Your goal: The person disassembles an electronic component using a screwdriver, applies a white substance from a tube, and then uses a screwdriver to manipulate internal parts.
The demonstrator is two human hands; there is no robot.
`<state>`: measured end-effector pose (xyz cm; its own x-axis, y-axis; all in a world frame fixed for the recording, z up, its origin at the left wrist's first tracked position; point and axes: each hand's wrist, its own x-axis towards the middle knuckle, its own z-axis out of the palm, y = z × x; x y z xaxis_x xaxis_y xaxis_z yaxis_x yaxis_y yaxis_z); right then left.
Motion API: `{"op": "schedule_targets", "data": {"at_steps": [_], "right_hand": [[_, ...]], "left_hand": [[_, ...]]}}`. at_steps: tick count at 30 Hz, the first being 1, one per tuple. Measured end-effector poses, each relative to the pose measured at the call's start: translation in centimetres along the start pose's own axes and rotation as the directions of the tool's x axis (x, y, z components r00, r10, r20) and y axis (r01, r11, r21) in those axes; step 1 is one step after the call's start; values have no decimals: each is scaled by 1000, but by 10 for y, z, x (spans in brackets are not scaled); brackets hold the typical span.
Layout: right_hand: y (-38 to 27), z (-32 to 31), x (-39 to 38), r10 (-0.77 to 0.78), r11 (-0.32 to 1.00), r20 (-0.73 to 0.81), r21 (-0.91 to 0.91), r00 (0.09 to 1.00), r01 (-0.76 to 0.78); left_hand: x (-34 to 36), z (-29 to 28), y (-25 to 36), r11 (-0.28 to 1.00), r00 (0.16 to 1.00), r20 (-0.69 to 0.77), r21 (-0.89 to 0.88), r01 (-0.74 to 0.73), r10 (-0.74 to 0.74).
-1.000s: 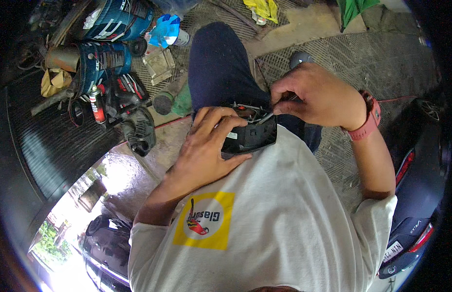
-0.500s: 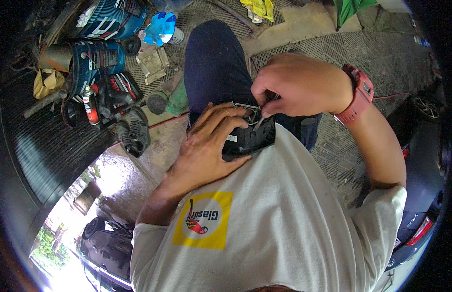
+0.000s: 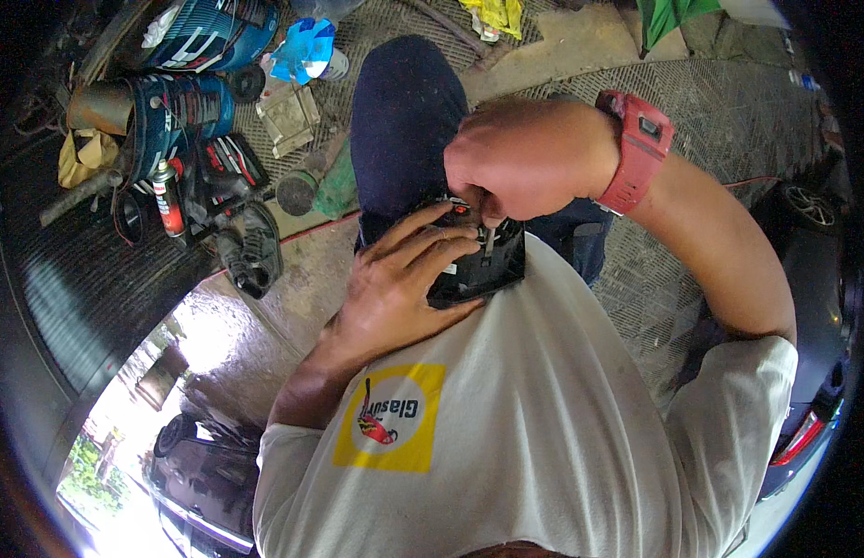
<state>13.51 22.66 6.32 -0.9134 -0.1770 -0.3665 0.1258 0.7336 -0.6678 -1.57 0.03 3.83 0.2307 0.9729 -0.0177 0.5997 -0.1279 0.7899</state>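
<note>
Left hand (image 3: 395, 260) grips black boxy plastic housing (image 3: 488, 272) from its left; right hand (image 3: 539, 153) pinches slim grey strip (image 3: 488, 245) over housing; dark-blue trouser leg (image 3: 408, 121) just beyond housing.

I'm looking out through the left of two head-worn fisheyes — up high, facing steeply down over the wearer's pale shirt (image 3: 543, 409), which fills the lower middle. Near the centre, close beneath me, there's the left hand (image 3: 399, 256), and just beyond it the right hand (image 3: 539, 153)! Past the dark-trousered knee (image 3: 408, 121) I catch patterned floor (image 3: 720, 121) — and straight edges bow toward my blackened rim.
</note>
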Motion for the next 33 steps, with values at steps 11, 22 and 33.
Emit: {"op": "schedule_targets", "data": {"at_steps": [11, 22, 33], "right_hand": [[-29, 27, -16, 21, 988, -332, -138, 943, -71], [-123, 78, -51, 391, 813, -625, -109, 675, -572], [-132, 104, -71, 539, 819, -532, 149, 653, -554]], "left_hand": [[-7, 7, -8, 1000, 1000, -22, -19, -15, 14], [8, -1, -5, 1000, 999, -37, 8, 15, -15], [26, -12, 13, 987, 997, -48, 149, 60, -54]]}}
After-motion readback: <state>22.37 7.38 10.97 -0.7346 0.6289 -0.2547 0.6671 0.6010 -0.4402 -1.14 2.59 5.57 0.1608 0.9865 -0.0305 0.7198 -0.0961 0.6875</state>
